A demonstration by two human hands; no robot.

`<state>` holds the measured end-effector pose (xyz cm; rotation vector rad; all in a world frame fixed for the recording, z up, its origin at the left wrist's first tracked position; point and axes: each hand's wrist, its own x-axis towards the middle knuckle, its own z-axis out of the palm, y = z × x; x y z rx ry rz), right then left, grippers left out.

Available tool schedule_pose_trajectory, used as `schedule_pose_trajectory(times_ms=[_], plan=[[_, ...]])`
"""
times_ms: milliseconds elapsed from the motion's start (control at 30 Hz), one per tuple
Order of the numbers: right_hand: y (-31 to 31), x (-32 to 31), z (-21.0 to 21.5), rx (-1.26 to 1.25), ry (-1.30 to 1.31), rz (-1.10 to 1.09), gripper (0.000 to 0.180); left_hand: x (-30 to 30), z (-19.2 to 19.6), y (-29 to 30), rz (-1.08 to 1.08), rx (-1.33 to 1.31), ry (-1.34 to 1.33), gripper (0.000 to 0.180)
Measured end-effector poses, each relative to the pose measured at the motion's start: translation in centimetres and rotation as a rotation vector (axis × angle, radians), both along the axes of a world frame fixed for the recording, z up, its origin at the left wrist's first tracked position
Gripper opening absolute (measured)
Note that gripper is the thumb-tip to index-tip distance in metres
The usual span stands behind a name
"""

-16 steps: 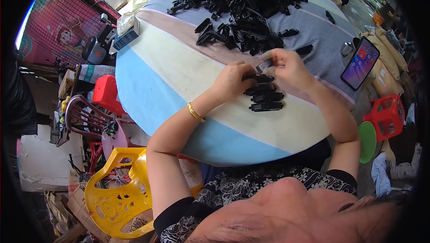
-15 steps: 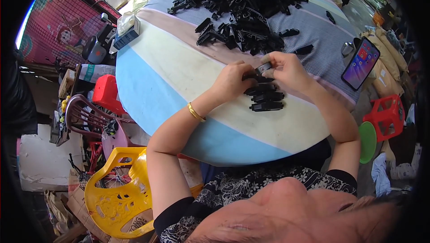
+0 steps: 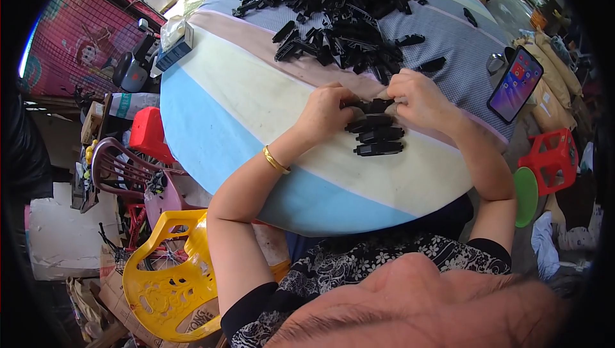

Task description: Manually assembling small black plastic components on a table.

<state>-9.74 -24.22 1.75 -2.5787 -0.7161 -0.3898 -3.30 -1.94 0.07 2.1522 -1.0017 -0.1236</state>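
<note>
From the head view I see my left hand (image 3: pixel 327 112) and right hand (image 3: pixel 419 97) both pinched closed on a small black plastic clip piece (image 3: pixel 378 104), its long axis running left to right between them, just above a row of three like pieces (image 3: pixel 379 135) lying the same way. They rest on a round table (image 3: pixel 256 124) under a blue, cream and grey striped cloth, with a heap of black plastic parts (image 3: pixel 349 8) at its far side, a phone (image 3: pixel 514 84) at the right edge, and yellow (image 3: pixel 168 277) and red plastic chairs (image 3: pixel 148 133) crowding the cluttered floor to the left.

- Black plastic part (image 3: pixel 375 104): small, elongated, lying crosswise, pinched at both ends between the fingers of both hands, just above the worktop.
- Row of finished black parts (image 3: pixel 379 135): three alike, lying flat and parallel, stacked in a column directly below the fingers, nearly touching them.
</note>
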Motion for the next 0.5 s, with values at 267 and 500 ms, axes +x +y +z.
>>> schedule_pose_trajectory(times_ms=[267,500], plan=[[1.2,-0.1,-0.1,0.018,0.041,0.004,0.016,0.1,-0.6,-0.5,-0.102,-0.16,0.169,0.021],[1.3,1.8,-0.7,0.086,0.063,0.035,0.012,3.5,1.1,-0.5,-0.251,0.038,-0.274,0.016]])
